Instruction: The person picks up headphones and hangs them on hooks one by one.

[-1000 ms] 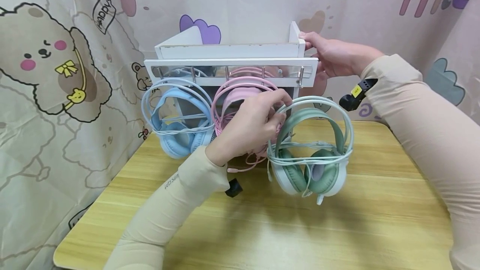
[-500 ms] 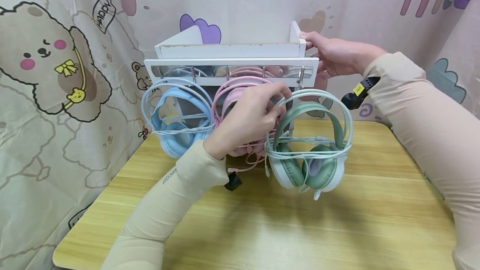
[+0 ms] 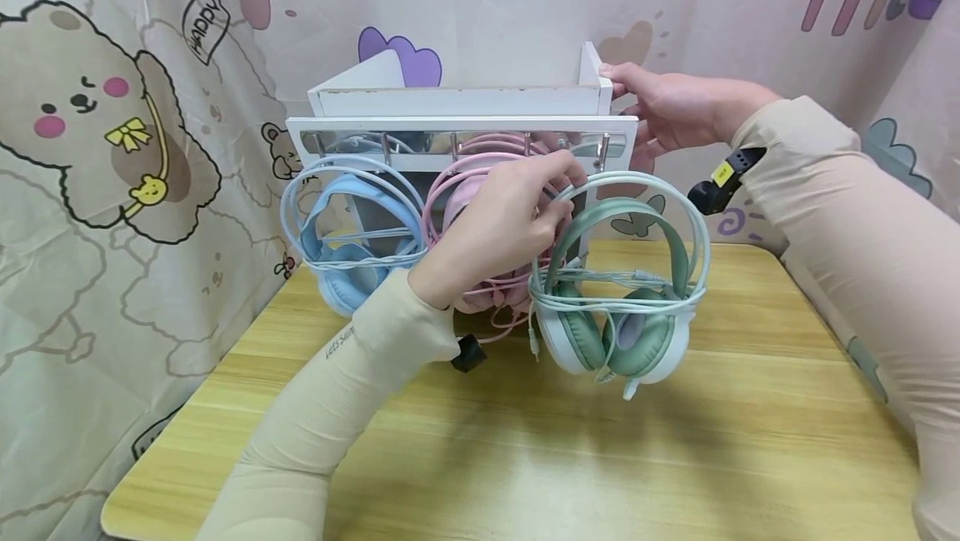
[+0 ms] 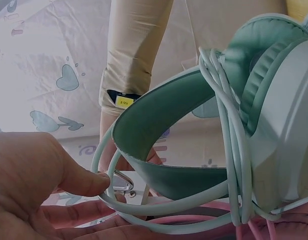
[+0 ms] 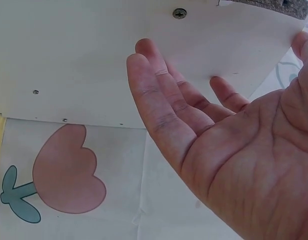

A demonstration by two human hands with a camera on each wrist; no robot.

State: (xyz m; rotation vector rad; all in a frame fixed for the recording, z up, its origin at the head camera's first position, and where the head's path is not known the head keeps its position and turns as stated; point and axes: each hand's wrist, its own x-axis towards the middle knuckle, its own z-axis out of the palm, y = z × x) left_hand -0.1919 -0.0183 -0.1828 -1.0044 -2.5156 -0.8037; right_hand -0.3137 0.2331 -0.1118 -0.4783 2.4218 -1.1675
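My left hand (image 3: 510, 220) pinches the thin outer headband of a pair of green-and-white headphones (image 3: 647, 345). They hang tilted in front of the right end of a white rack (image 3: 465, 103), their cable wound around them. In the left wrist view, thumb and fingers close on the pale band beside a metal hook (image 4: 125, 182). My right hand (image 3: 678, 112) steadies the rack's right side, fingers nearly straight against the white side panel (image 5: 84, 55), thumb at its edge. Pink headphones (image 3: 459, 207), partly hidden by my left hand, and blue headphones (image 3: 348, 287) hang at the rack.
Several metal hooks (image 3: 604, 149) line a shiny strip across the rack's front. The rack stands at the back of a wooden table (image 3: 570, 458). A printed curtain (image 3: 487, 7) rises behind and to the left. A pink cable end dangles below the pink headphones.
My left hand has raised the green headphones slightly, bringing their band up near the hook at the rack's right end. My right hand stays at the rack's side while its forearm shifts a little.
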